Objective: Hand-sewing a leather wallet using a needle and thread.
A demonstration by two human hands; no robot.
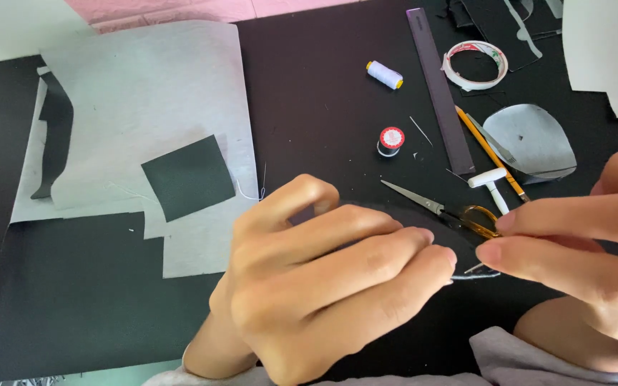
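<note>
Low over a black counter, a person's two bare hands meet. Left hand is curled, its fingertips pressed onto the edge of a dark curved fabric piece. Right hand has fingers pinched together on what looks like a thin needle at that same edge. Just behind lie orange-handled scissors, a white seam ripper, a pencil and a dark ruler. Farther back sit a white thread spool, a small black spool and a tape roll. Grey paper carrying a black square lies to the left.
</note>
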